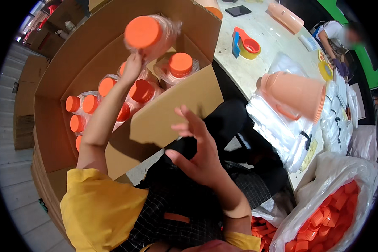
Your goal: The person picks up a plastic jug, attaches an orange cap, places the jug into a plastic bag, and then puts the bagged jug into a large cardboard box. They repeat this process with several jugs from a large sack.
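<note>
My left hand (133, 67) reaches over the open cardboard box, closed on a plastic jug (161, 44) with an orange screw lid, wrapped in a clear bag. The jug is raised and tilted, its lid facing me. Below it, several bagged jugs with orange lids (141, 91) stand in the cardboard box (172, 111); one (180, 65) is apart at the right corner. My right hand (195, 147) hovers in front of the box's near wall, fingers spread, holding nothing.
On the white table (271, 44) at right lie a peach jug (294, 94) on clear bags, a tape dispenser (247, 45), a phone (238, 10) and a peach bottle (284, 17). A plastic sack of orange lids (327, 218) stands lower right. Another person (334, 42) works across the table.
</note>
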`<state>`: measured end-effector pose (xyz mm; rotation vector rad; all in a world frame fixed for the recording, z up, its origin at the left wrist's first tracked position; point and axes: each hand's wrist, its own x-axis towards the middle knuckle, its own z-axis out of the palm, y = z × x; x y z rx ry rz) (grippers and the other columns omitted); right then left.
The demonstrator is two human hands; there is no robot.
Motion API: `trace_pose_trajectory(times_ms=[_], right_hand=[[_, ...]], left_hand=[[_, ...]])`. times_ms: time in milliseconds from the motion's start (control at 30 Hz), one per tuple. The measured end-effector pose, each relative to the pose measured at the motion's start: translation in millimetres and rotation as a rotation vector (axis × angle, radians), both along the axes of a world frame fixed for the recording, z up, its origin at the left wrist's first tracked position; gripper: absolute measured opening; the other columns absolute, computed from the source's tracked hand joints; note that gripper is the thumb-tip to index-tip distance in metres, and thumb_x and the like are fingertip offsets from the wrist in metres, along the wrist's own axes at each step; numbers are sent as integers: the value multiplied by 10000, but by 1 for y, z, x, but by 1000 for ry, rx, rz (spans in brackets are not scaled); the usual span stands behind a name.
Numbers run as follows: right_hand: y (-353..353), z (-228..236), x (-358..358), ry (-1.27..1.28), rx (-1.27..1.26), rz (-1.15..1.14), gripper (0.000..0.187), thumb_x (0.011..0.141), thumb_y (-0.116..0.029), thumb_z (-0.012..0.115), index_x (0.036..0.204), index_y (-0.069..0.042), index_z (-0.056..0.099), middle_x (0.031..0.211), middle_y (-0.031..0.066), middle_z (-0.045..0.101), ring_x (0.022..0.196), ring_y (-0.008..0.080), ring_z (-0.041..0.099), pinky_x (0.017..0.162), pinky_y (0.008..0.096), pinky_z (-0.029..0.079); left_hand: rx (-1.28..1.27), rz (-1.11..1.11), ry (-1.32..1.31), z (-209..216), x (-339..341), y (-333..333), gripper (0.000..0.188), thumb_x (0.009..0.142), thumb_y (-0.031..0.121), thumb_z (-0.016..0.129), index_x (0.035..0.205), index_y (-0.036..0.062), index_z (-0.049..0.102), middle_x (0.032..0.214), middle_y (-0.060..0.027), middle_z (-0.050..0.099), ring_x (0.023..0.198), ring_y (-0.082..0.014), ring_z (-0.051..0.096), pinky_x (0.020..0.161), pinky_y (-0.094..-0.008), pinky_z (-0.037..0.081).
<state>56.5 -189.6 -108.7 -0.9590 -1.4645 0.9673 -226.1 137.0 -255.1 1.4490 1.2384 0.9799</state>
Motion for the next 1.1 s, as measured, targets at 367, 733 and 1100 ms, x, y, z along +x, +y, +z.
trace_pose_trajectory(times_ms=[367, 733, 1100], right_hand=[[-105, -68, 96, -780, -162, -992, 818, 715, -223, 903, 1403, -14, 514, 1413, 230, 502, 1291, 438, 454, 1065, 494, 383], [-121, -163, 162, -446, -64, -1270, 1189, 625, -320, 971, 1544, -42, 269, 1428, 202, 418, 1284, 393, 484, 1072, 488, 424], [-267, -20, 168, -412, 127, -1205, 745, 669, -325, 887, 1296, -42, 600, 1354, 193, 562, 1289, 365, 494, 1072, 476, 414]], left_hand=[[38, -481, 1146, -77, -54, 61, 423, 981, 336, 581, 1169, -41, 627, 1045, -296, 673, 955, -431, 662, 858, -509, 530], [696, -225, 516, 47, 131, -145, 478, 1064, 234, 560, 1452, -25, 460, 1433, -200, 523, 1323, -335, 504, 1132, -424, 386], [-893, -847, -464, 74, 261, -292, 455, 1030, 248, 584, 1374, -48, 547, 1325, -171, 651, 1221, -288, 632, 1065, -451, 499]])
